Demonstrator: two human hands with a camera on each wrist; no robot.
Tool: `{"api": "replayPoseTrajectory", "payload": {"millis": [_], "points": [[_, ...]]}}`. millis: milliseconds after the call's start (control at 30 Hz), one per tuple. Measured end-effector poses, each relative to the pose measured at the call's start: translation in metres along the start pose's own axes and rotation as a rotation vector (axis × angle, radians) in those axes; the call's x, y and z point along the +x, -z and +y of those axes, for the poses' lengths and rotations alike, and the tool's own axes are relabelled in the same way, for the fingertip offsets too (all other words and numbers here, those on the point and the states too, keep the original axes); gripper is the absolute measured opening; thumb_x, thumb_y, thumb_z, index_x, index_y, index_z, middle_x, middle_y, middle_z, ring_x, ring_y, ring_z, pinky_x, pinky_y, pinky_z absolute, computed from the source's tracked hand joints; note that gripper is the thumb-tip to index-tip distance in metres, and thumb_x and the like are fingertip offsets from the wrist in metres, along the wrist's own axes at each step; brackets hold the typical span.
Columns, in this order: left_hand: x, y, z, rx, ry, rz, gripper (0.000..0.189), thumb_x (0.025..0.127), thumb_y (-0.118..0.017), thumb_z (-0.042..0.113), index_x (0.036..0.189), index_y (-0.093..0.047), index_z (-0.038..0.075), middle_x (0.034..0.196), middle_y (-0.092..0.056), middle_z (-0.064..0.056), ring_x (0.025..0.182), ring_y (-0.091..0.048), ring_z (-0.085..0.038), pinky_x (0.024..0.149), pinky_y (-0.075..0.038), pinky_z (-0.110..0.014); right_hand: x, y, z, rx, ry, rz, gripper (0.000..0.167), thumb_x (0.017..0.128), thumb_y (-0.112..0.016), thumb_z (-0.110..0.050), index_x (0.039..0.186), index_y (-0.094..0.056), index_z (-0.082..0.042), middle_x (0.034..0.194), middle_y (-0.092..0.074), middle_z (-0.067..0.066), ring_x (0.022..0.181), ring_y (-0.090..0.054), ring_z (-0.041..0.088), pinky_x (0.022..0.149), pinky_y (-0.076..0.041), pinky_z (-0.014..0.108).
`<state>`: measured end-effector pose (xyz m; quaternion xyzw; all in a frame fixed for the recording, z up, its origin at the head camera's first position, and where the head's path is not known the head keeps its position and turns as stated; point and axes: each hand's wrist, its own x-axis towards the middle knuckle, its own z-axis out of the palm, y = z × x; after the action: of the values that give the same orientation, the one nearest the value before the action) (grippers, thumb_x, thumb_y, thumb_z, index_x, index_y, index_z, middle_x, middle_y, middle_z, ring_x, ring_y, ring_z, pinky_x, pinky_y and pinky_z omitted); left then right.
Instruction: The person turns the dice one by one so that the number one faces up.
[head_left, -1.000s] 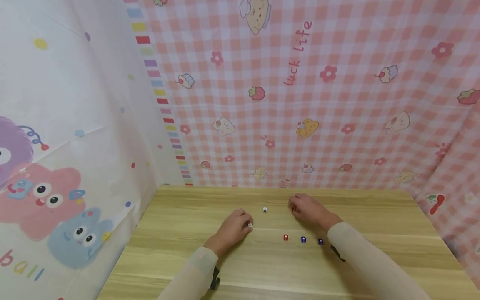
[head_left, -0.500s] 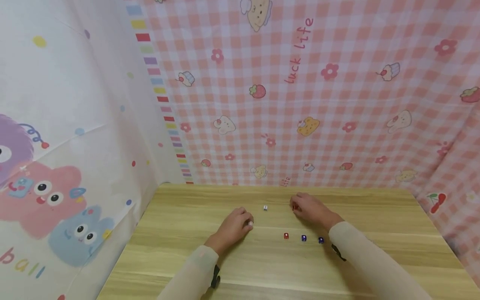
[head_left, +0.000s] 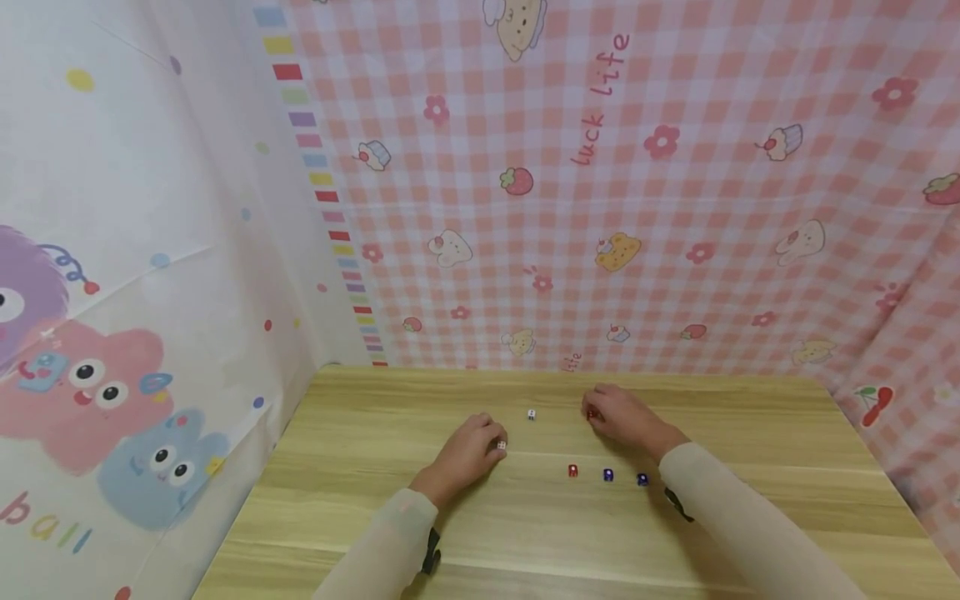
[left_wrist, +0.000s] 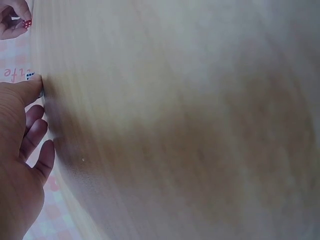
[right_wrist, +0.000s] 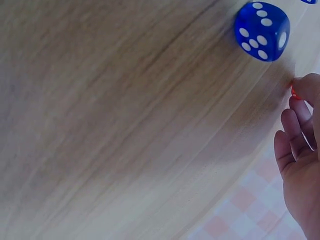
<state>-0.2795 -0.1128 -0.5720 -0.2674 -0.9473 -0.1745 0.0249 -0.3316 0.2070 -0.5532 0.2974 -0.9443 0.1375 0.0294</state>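
Note:
My left hand (head_left: 467, 452) pinches a white die (head_left: 502, 445) between thumb and fingertip, low over the wooden table. To its upper right, a second white die (head_left: 532, 414) sits by itself between the two hands. Farther back on the right, my right hand (head_left: 621, 418) pinches a red die (head_left: 592, 413), mostly covered by the fingers; the right wrist view shows a sliver of this red die (right_wrist: 295, 92) at the thumb. Nearer the front, another red die (head_left: 573, 471) and two blue dice, one left (head_left: 608, 475) and one right (head_left: 642, 479), form a row.
The light wooden table (head_left: 525, 533) runs back to a pink checked cloth (head_left: 555, 217) hanging behind it. A white cloth with cartoon figures (head_left: 97, 392) hangs along the left side. The blue die (right_wrist: 262, 31) looms close to the right wrist camera.
The head view has shifted very slightly, so everything on the table appears a little higher. Both hands keep their places and their dice.

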Motion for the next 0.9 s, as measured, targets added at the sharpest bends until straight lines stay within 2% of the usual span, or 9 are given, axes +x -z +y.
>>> {"api": "replayPoseTrajectory", "payload": {"millis": [433, 633, 900], "points": [[-0.0013, 0.0025, 0.002, -0.009, -0.026, 0.026, 0.007, 0.097, -0.074, 0.021, 0.101, -0.07, 0.016, 0.099, -0.058, 0.003, 0.093, -0.051, -0.013, 0.086, -0.05, -0.031, -0.0004, -0.0009, 0.0027, -0.024, -0.015, -0.001, 0.01, 0.091, -0.071, -0.005, 0.095, -0.071, -0.014, 0.096, -0.06, 0.0, 0.092, -0.059, 0.021, 0.08, -0.054, 0.038], [-0.0016, 0.0028, 0.0022, -0.001, -0.023, 0.019, 0.008, 0.098, -0.073, 0.024, 0.102, -0.07, 0.017, 0.099, -0.057, 0.004, 0.093, -0.051, -0.012, 0.085, -0.05, -0.03, -0.0011, -0.0016, 0.0017, -0.04, 0.009, 0.021, 0.01, 0.091, -0.072, -0.006, 0.098, -0.075, -0.013, 0.096, -0.061, 0.0, 0.089, -0.058, 0.018, 0.079, -0.054, 0.036], [-0.0016, 0.0025, 0.0017, -0.002, -0.021, 0.018, 0.009, 0.097, -0.073, 0.024, 0.102, -0.07, 0.017, 0.099, -0.057, 0.005, 0.092, -0.05, -0.012, 0.086, -0.05, -0.03, -0.0037, -0.0024, 0.0035, 0.011, 0.004, 0.026, 0.014, 0.09, -0.074, -0.006, 0.096, -0.064, -0.015, 0.095, -0.061, -0.001, 0.091, -0.059, 0.019, 0.082, -0.055, 0.039]]}}
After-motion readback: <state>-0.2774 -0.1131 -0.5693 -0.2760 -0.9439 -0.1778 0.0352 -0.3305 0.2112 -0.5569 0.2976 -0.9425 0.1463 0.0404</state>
